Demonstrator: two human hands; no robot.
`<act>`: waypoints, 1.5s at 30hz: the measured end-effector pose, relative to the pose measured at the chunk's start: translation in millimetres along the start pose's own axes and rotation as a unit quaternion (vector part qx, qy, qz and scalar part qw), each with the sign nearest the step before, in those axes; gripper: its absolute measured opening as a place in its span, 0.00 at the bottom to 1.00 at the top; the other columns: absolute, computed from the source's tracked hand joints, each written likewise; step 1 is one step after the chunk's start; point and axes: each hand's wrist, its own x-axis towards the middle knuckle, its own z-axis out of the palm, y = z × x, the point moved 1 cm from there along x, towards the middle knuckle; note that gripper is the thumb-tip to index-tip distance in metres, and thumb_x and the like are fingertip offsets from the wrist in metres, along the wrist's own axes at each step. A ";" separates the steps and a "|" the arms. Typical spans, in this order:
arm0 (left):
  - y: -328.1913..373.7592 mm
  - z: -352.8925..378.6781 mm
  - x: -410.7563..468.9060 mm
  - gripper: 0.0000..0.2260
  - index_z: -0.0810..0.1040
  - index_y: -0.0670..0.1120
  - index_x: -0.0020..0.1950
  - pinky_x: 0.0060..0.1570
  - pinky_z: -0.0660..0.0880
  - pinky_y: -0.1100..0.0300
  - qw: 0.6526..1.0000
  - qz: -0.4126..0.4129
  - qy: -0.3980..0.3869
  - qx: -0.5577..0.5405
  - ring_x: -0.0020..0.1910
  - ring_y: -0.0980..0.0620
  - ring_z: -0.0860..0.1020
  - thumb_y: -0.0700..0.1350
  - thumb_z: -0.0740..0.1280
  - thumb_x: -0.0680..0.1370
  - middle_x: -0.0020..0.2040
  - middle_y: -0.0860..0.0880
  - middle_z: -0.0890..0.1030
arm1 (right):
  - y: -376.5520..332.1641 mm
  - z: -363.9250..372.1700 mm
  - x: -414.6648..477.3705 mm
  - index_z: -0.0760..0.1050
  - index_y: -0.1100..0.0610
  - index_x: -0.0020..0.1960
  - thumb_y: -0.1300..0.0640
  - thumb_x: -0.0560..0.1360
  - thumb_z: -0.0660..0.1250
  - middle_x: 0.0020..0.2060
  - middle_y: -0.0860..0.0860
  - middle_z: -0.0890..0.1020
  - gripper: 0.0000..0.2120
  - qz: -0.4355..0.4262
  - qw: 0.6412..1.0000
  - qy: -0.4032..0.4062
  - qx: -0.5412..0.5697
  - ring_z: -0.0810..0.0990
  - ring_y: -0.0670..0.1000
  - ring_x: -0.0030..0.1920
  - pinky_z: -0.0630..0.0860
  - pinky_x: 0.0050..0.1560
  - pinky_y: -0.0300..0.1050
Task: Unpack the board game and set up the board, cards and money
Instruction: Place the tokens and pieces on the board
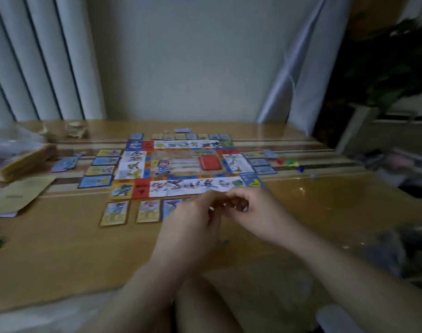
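Wooden glossy tabletop has the colourful square paper game board lying flat in the middle, with small picture cards lined up along its sides. The person's left hand and right hand meet just over the board's near edge, fingers curled in together. It's too blurry to tell if they're pinching anything. Likely risk: a dropped wrist nudges the near card row or skews the thin board right beneath

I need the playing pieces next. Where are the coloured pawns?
Head view: the coloured pawns lie on the table right of the board, just past the cards lining its right edge.
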 end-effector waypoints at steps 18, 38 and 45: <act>85.1 128.9 60.2 0.13 0.74 0.53 0.63 0.47 0.77 0.53 0.951 0.147 -0.182 0.201 0.51 0.48 0.77 0.50 0.55 0.82 0.55 0.52 0.78 | 167.9 -126.1 -36.9 0.76 0.58 0.63 0.55 0.74 0.70 0.61 0.54 0.78 0.19 0.293 0.941 0.002 -0.172 0.76 0.53 0.60 0.71 0.62 0.47; 102.1 138.2 98.4 0.15 0.73 0.52 0.66 0.46 0.74 0.58 0.924 0.123 -0.259 0.254 0.55 0.48 0.77 0.44 0.58 0.80 0.60 0.49 0.76 | 162.0 -140.4 7.0 0.79 0.57 0.44 0.64 0.70 0.73 0.48 0.54 0.80 0.05 0.373 0.910 -0.158 -0.093 0.78 0.49 0.47 0.79 0.40 0.37; 102.2 157.5 120.7 0.16 0.72 0.53 0.67 0.53 0.75 0.60 0.951 0.037 -0.286 0.115 0.57 0.50 0.76 0.45 0.61 0.80 0.62 0.50 0.77 | 169.2 -140.0 3.0 0.77 0.55 0.43 0.63 0.70 0.73 0.42 0.51 0.80 0.06 0.315 0.932 -0.148 -0.099 0.79 0.46 0.41 0.76 0.36 0.34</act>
